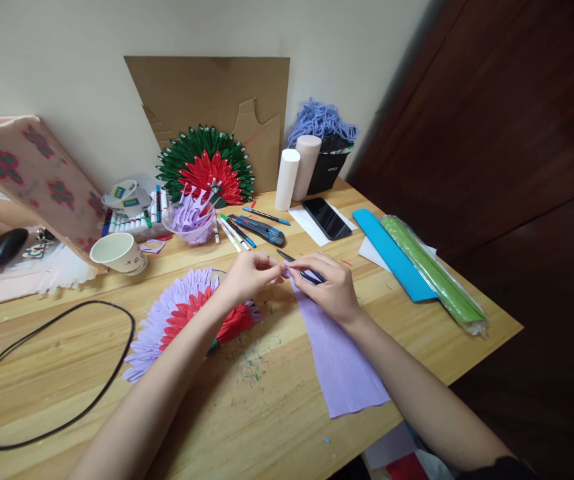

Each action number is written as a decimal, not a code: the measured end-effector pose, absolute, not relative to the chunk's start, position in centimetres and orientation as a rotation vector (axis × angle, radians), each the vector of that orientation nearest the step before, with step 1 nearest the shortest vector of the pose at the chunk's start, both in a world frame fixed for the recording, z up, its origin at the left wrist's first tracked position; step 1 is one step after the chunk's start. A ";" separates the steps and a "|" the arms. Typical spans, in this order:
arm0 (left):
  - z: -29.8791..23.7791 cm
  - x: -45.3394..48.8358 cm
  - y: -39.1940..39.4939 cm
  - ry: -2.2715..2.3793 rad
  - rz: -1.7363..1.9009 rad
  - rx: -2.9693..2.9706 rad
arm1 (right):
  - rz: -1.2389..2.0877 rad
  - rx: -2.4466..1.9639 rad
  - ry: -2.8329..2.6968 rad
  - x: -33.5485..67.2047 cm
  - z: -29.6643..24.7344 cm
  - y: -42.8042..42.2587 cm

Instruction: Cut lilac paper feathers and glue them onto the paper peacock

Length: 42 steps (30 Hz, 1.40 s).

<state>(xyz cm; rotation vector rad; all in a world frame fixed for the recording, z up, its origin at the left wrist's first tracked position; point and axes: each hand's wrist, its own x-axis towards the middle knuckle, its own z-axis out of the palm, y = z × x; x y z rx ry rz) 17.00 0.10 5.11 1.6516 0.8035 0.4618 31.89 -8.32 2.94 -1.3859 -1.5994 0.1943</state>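
My left hand [251, 275] and my right hand [327, 288] meet over the far end of a long lilac crepe-paper strip [339, 353] that lies on the wooden table [261, 400]. Both hands pinch the strip's top edge with closed fingers. Black scissors [301, 267] lie just beyond my right hand, partly hidden by it. A flat paper flower of lilac and red petals [181, 320] lies under my left forearm.
A bowl of cut lilac pieces [191, 220], pens [239, 230], a paper cup [119, 253], a phone [327, 218], blue [391, 257] and green paper rolls [431, 270], a green-and-red flower [207, 165] against cardboard, and a black cable [67, 373] at the left.
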 end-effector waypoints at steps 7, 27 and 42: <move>5.2 17.1 -0.1 0.815 0.509 1.686 | 0.618 -1.396 -1.292 32.0 2.5 -7.8; 4.7 17.3 -1.1 0.783 0.711 2.099 | 0.601 -1.421 -1.276 31.9 2.2 -8.0; 6.0 16.5 -0.3 0.871 0.799 1.987 | 0.774 -1.429 -1.147 32.8 1.9 -7.3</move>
